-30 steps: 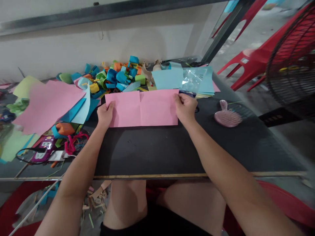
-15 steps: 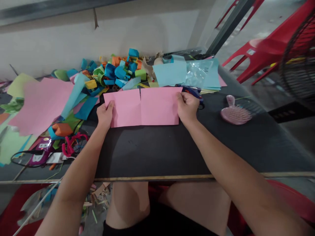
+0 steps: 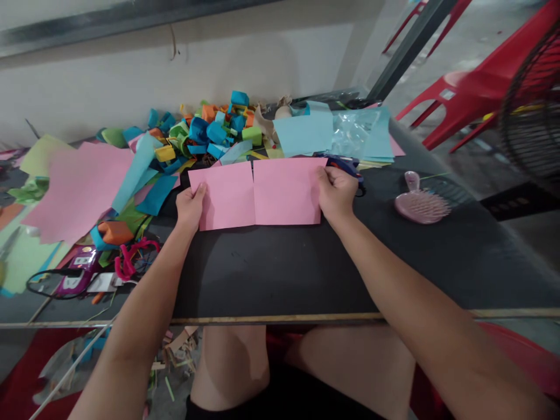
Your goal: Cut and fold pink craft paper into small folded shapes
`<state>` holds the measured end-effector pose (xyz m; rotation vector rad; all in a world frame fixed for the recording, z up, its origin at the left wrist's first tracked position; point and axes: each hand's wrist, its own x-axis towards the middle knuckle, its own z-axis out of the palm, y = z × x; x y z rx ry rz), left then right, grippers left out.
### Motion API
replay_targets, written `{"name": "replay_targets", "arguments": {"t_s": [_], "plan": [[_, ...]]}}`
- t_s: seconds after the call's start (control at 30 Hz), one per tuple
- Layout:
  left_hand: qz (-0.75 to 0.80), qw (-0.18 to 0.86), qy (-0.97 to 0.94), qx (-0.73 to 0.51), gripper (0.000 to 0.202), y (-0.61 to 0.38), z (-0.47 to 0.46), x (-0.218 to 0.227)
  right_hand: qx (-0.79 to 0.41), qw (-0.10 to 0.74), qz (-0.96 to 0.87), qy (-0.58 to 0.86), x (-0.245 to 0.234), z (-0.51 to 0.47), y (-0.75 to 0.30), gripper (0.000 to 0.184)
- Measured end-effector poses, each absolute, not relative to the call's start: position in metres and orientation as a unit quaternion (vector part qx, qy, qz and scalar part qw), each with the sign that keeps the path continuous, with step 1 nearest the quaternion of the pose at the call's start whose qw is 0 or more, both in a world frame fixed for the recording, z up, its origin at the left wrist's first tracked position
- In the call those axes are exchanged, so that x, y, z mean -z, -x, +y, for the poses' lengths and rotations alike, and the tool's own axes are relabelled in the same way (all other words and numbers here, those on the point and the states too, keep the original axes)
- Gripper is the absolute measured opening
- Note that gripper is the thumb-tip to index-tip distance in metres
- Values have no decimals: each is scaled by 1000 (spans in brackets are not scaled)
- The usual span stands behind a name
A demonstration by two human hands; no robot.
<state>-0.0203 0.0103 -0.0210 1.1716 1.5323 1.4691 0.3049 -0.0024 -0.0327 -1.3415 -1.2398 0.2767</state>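
Note:
A pink sheet of paper [image 3: 286, 192] is stretched between my two hands above the dark table. A crease runs down its middle, with a small slit at the top edge. My left hand [image 3: 191, 205] pinches its left end, thumb on the front face. At the right end, my right hand [image 3: 336, 193] grips it with curled fingers. Behind my right hand lies a dark blue tool [image 3: 343, 163], partly hidden, its kind unclear. The fingers behind the paper are out of sight.
Colourful folded paper pieces [image 3: 214, 131] are heaped at the back. Light blue sheets [image 3: 304, 134] lie right of them. Pink-handled scissors [image 3: 126, 262], a purple device [image 3: 79, 268] and a large pink sheet [image 3: 83, 189] are at left. A pink hairbrush [image 3: 420, 207] lies right, near a fan [image 3: 534, 105].
The view has shifted slightly, so everything appears a little further right and lower. Both hands keep the same hold on the pink sheet.

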Motion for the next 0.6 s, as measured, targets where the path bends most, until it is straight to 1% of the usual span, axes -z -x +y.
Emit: {"name": "replay_targets", "arguments": {"t_s": [0.1, 0.23, 0.47, 0.6], "plan": [[574, 338, -467, -581, 34, 20, 10, 21, -120, 601, -538, 579, 34, -2, -305, 36], [568, 350, -460, -586, 37, 19, 10, 20, -110, 603, -540, 577, 34, -1, -306, 37], [563, 351, -469, -583, 33, 20, 10, 21, -106, 605, -532, 583, 32, -2, -305, 38], [578, 318, -493, -567, 33, 22, 11, 24, -104, 608, -531, 581, 30, -3, -304, 41]]}}
